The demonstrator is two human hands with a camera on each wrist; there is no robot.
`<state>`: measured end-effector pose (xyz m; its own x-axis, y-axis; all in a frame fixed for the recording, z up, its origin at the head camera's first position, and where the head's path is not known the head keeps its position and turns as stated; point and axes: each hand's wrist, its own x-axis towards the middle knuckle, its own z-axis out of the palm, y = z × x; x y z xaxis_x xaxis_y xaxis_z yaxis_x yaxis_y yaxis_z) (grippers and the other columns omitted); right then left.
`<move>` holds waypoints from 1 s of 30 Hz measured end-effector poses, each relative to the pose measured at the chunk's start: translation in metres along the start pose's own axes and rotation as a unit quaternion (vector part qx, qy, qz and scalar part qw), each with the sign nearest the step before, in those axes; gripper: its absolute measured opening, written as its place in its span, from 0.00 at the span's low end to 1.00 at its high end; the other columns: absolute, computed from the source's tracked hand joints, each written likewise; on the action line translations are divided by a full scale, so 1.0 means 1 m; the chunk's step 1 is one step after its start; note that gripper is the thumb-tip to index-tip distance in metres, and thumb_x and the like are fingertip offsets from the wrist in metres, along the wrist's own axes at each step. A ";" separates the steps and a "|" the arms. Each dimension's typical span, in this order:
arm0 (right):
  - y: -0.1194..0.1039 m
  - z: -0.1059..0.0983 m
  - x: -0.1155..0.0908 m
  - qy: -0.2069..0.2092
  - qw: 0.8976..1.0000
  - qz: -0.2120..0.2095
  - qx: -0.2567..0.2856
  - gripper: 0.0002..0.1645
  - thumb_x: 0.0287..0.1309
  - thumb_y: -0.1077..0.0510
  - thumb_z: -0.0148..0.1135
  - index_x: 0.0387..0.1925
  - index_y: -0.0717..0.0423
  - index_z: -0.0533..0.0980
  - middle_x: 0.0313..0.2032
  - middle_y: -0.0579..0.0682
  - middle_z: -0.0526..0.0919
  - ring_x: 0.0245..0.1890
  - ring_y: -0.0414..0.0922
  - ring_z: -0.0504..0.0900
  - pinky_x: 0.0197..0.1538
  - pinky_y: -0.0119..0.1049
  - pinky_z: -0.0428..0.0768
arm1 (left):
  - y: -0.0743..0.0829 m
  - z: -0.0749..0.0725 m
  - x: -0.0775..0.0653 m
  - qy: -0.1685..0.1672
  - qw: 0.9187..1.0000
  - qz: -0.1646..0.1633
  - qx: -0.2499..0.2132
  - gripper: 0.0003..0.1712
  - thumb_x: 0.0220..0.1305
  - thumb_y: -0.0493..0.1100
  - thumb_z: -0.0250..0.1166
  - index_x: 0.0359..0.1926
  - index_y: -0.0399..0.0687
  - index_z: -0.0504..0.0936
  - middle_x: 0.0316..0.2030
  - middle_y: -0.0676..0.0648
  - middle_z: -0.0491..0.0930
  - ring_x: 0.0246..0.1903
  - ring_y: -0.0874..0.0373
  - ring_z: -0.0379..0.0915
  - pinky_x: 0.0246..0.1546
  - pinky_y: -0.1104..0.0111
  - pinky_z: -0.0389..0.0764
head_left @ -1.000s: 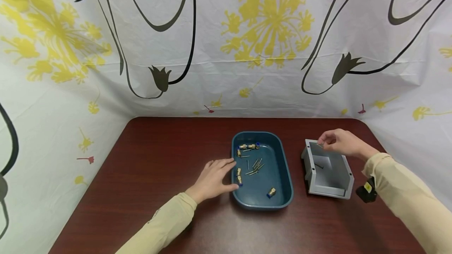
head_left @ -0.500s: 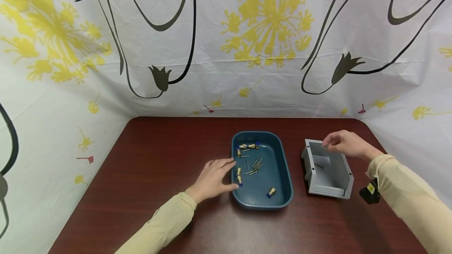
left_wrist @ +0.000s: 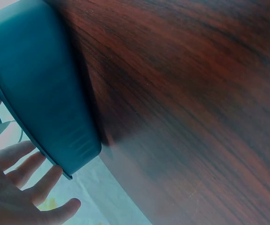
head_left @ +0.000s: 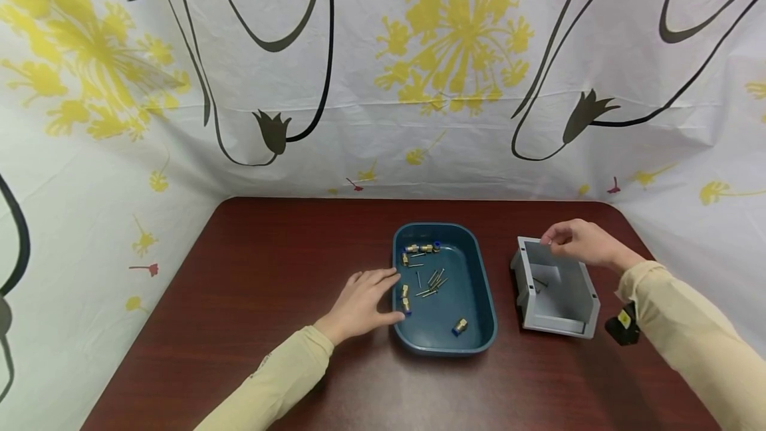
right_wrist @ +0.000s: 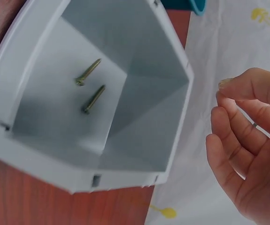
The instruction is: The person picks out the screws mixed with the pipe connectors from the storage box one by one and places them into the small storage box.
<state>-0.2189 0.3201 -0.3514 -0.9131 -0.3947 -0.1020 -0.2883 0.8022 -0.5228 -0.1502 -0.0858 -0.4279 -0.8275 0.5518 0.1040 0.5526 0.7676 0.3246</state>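
Floral cloth [head_left: 335, 85] backs a spread left hand [head_left: 361, 304] and a seemingly empty right hand [head_left: 585, 243], pressed together at the tips, near screws [right_wrist: 94, 99] likely light, hard, best pinched mid-shank.

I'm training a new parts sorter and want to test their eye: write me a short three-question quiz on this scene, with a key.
1. How many screws lie in the gray bin?
2. True or false: the left hand is nearer to the blue tray than to the gray bin.
3. Where do the brass-coloured fittings lie? A) Only in the gray bin. B) Only in the blue tray. C) In both.

Key: 1. Two. 2. True. 3. B.
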 end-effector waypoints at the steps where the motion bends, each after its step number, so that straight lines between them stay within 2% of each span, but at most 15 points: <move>1: -0.002 0.000 0.002 0.000 1.000 0.001 0.002 0.07 0.50 0.66 0.56 0.34 0.59 0.76 0.28 0.48 0.78 0.25 0.42 0.71 0.26 0.36 0.68 | 0.000 0.000 0.000 0.000 1.000 0.000 -0.001 0.41 0.50 0.62 0.61 0.61 0.47 0.64 0.60 0.49 0.61 0.58 0.53 0.56 0.54 0.52 0.55; 7: -0.020 0.001 0.014 0.000 1.000 -0.019 0.011 0.09 0.50 0.67 0.57 0.36 0.63 0.76 0.26 0.47 0.77 0.26 0.43 0.71 0.28 0.36 0.70 | 0.000 0.000 0.000 0.002 1.000 0.002 0.000 0.41 0.50 0.62 0.61 0.61 0.47 0.64 0.60 0.49 0.61 0.58 0.53 0.56 0.54 0.52 0.55; 14: -0.042 0.006 0.029 -0.009 0.998 -0.056 0.030 0.08 0.50 0.66 0.58 0.35 0.58 0.76 0.24 0.47 0.77 0.28 0.46 0.76 0.31 0.36 0.73 | 0.000 -0.001 0.000 0.003 1.000 0.002 -0.004 0.41 0.50 0.61 0.61 0.61 0.46 0.65 0.60 0.49 0.61 0.57 0.53 0.56 0.54 0.52 0.55; 22: -0.069 0.019 0.047 -0.017 0.993 -0.106 0.046 0.07 0.50 0.66 0.58 0.34 0.58 0.76 0.24 0.48 0.78 0.26 0.44 0.76 0.29 0.37 0.73 | 0.000 -0.001 0.000 0.004 1.000 0.005 -0.003 0.41 0.50 0.62 0.61 0.61 0.46 0.65 0.60 0.49 0.61 0.57 0.53 0.56 0.54 0.52 0.55; 30: -0.098 0.035 0.069 -0.061 0.990 -0.121 0.046 0.09 0.50 0.65 0.57 0.36 0.57 0.76 0.26 0.45 0.78 0.29 0.42 0.77 0.34 0.37 0.74 | -0.001 0.000 0.000 0.001 1.000 0.001 -0.006 0.41 0.50 0.62 0.61 0.61 0.47 0.65 0.60 0.49 0.61 0.58 0.53 0.56 0.54 0.52 0.55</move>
<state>-0.2435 0.1987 -0.3365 -0.7774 -0.6257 -0.0642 -0.4609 0.6362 -0.6187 -0.1506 -0.0865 -0.4279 -0.8268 0.5523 0.1071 0.5529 0.7627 0.3354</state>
